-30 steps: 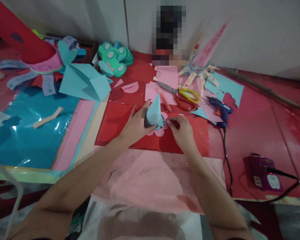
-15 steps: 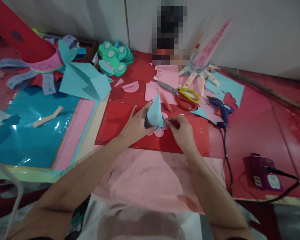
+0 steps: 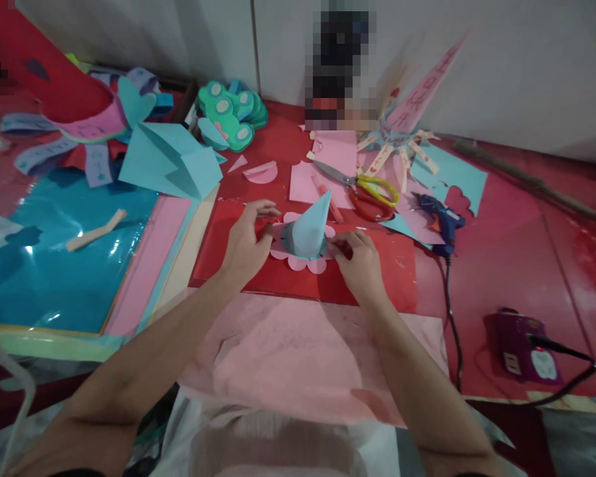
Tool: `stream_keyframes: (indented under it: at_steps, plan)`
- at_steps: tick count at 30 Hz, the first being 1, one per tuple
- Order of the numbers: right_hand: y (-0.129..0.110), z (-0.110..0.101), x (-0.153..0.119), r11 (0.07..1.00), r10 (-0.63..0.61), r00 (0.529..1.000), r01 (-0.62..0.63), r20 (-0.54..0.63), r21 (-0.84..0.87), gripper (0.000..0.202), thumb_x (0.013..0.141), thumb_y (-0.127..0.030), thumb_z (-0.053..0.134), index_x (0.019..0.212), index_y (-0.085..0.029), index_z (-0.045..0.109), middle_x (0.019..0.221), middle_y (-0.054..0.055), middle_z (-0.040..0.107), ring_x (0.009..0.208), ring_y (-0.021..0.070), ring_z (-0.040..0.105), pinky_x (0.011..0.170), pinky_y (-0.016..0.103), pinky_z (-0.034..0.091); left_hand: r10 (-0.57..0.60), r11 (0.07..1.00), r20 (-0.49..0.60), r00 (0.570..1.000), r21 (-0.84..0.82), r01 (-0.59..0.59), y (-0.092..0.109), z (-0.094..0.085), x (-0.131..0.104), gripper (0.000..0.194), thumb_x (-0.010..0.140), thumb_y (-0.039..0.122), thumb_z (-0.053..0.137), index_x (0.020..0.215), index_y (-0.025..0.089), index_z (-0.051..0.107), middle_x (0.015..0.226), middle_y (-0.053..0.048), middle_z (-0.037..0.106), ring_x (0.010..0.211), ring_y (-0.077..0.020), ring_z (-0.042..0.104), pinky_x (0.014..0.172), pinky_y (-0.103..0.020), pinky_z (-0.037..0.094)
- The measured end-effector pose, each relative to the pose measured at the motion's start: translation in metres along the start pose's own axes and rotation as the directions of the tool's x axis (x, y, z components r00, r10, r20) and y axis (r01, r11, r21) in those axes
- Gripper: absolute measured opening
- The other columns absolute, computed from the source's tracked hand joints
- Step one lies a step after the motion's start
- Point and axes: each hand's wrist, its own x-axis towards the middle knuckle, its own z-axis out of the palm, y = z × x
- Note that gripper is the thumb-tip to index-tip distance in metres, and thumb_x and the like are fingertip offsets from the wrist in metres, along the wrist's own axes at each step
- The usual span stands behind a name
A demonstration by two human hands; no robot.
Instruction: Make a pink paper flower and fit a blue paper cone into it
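A pale blue paper cone [image 3: 310, 228] leans to the right on a pink flower-shaped paper [image 3: 297, 263] with a scalloped edge. A dark opening or shadow shows at the cone's base. My left hand [image 3: 248, 242] is at the flower's left edge, thumb and fingers closed about a petal. On the other side, my right hand [image 3: 360, 262] pinches the right edge of the flower paper between thumb and forefinger. Both lie over a red sheet [image 3: 387, 278]; the exact contact under the fingertips is partly hidden.
Scissors [image 3: 362, 189] and a pink pen-like stick [image 3: 334, 208] lie beyond the cone. To the right are a corded blue glue gun [image 3: 442, 218] and a purple power box [image 3: 526, 344]. A decorated pink cone [image 3: 417, 99] stands behind; a folded blue paper [image 3: 169, 159] lies left.
My left hand has let go of the cone and moved left to the flower paper's edge. The cone now tilts right, with more petals showing. My right hand stays nearly in place.
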Motion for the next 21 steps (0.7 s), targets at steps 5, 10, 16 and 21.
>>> stream_keyframes:
  at_steps: [5, 10, 16, 21]
  plan:
    - [0.0005, 0.0015, -0.0013, 1.000, -0.026, 1.000, 0.026, -0.009, -0.017, 0.012, 0.082, -0.023, 0.052, 0.083, -0.020, 0.063, 0.086, 0.007, 0.061, 0.084, 0.0224, 0.054, 0.079, 0.039, 0.044, -0.046, 0.982, 0.139, 0.989, 0.186, 0.019, 0.0010, 0.0040, -0.0030, 0.035, 0.073, 0.010, 0.050, 0.107, 0.022, 0.052, 0.099, -0.005, 0.067, 0.094, -0.0206, 0.061, 0.087, -0.041, 0.049]
    - [-0.0007, 0.0016, -0.0020, 1.000, -0.016, 1.000, 0.016, -0.006, -0.023, 0.012, 0.082, -0.023, 0.052, 0.082, -0.021, 0.063, 0.087, 0.007, 0.061, 0.085, 0.0232, 0.054, 0.079, 0.040, 0.044, -0.018, 0.930, 0.233, 0.972, 0.360, -0.069, 0.0016, 0.0042, -0.0036, 0.038, 0.072, 0.014, 0.054, 0.110, 0.021, 0.053, 0.113, -0.007, 0.062, 0.107, -0.0275, 0.055, 0.092, -0.049, 0.044]
    - [-0.0013, 0.0012, -0.0020, 1.000, -0.003, 1.000, 0.003, -0.006, -0.017, 0.010, 0.081, -0.023, 0.053, 0.081, -0.020, 0.063, 0.086, 0.007, 0.061, 0.084, 0.0227, 0.054, 0.078, 0.039, 0.044, 0.076, 0.967, 0.248, 0.966, 0.218, -0.132, 0.0038, 0.0015, -0.0044, 0.040, 0.080, 0.012, 0.041, 0.118, 0.022, 0.048, 0.123, -0.005, 0.058, 0.119, -0.0212, 0.050, 0.108, -0.045, 0.034]
    - [-0.0024, 0.0015, -0.0015, 1.000, -0.003, 1.000, 0.003, 0.004, -0.023, 0.010, 0.081, -0.023, 0.053, 0.081, -0.020, 0.063, 0.086, 0.007, 0.062, 0.085, 0.0232, 0.055, 0.078, 0.039, 0.044, 0.129, 0.983, 0.293, 0.947, 0.087, -0.161, 0.0079, 0.0036, -0.0056, 0.046, 0.085, 0.030, 0.046, 0.129, 0.023, 0.036, 0.139, -0.008, 0.045, 0.130, -0.0220, 0.040, 0.111, -0.044, 0.030]
